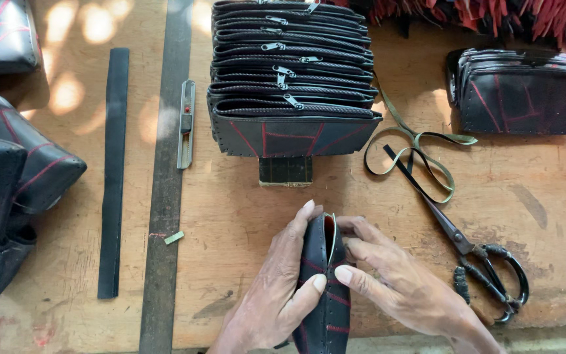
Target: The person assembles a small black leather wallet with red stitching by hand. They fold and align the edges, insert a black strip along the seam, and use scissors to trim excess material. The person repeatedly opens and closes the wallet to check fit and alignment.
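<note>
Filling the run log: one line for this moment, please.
left hand: grips black pouch | right hand: pinches pouch edge | scissors: right, untouched | zipped pouch stack: behind

Black pouch [322, 288] with red stitched lines.

one pair of scissors [476, 252], one utility knife [186, 123], two rubber strips [113, 172], one held pouch [323, 288]
</note>
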